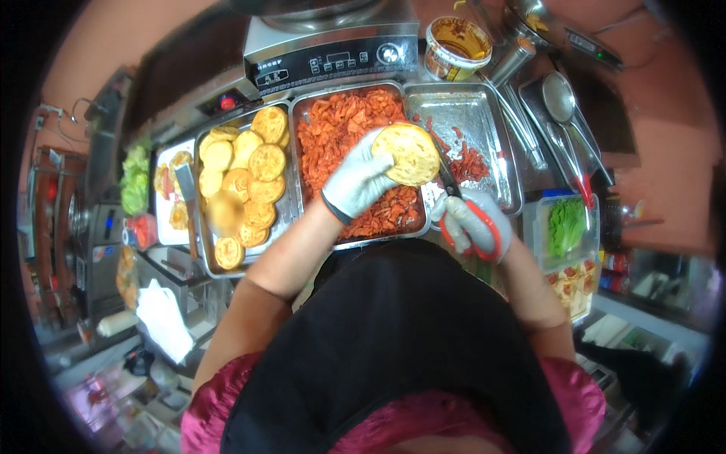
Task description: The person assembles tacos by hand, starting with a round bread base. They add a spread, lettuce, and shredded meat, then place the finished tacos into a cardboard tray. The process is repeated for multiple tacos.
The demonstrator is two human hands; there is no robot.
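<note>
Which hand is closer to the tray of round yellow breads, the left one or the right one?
Left. The left hand, holding one bread, is over the red food, right of the bread tray. The right hand, with red-handled scissors, is farther right.

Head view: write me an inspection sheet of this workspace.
Surface: three metal trays side by side, holding flatbreads, red chopped food and scraps of it.
Things in hand: round flatbread, red-handled scissors at its right edge.
Clutter: knife at the bread tray's left edge; ladle at right.
Hands: left hand grips flatbread, right hand scissors; both gloved.
Cables: thin cord, far left.
Surroundings: cooker behind trays; lettuce at right.
</note>
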